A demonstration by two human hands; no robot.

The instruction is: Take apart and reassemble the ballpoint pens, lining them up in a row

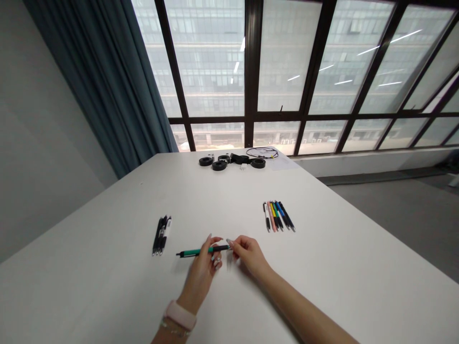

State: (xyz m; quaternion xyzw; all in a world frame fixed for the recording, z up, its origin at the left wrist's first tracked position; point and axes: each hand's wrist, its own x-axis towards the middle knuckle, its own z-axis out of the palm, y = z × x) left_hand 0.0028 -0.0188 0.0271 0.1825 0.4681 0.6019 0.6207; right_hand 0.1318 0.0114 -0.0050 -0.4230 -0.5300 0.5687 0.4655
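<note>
A green and black pen (pixel 193 252) is held level above the white table, between my two hands. My left hand (pixel 207 260) has its fingers closed around the barrel near the middle. At the tip end, the fingertips of my right hand (pixel 249 253) pinch the pen's silvery point. To the left lies a small group of black and white pens (pixel 162 235), side by side. Further off on the right, a row of several coloured pens (pixel 277 216) in white, pink, yellow, green, blue and black rests on the table.
Several black tape-like rolls (pixel 219 165) sit at the far end of the white table (pixel 215 200). Beside them are a coiled black cable (pixel 263 153) and a sheet of paper (pixel 285 163). A blue curtain (pixel 118 86) and windows stand beyond the table.
</note>
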